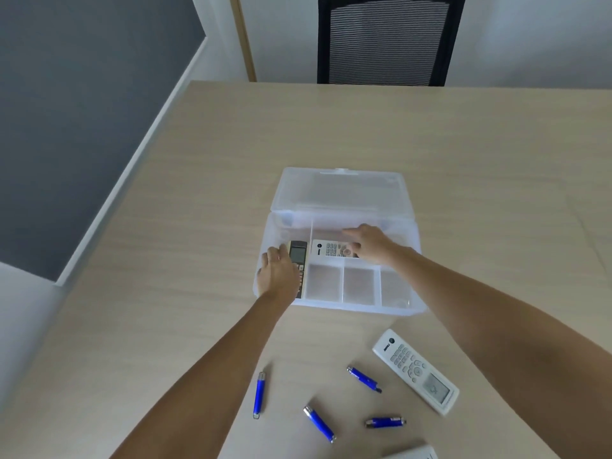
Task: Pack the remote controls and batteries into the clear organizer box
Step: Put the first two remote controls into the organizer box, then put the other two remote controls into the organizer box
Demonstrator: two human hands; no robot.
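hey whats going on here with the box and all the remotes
A person is packing a clear organizer box on a table. The left hand sets a dark remote into the long left compartment, while the right hand rests on a white remote in the back compartment. Another white remote and four blue batteries lie on the table, not yet packed.
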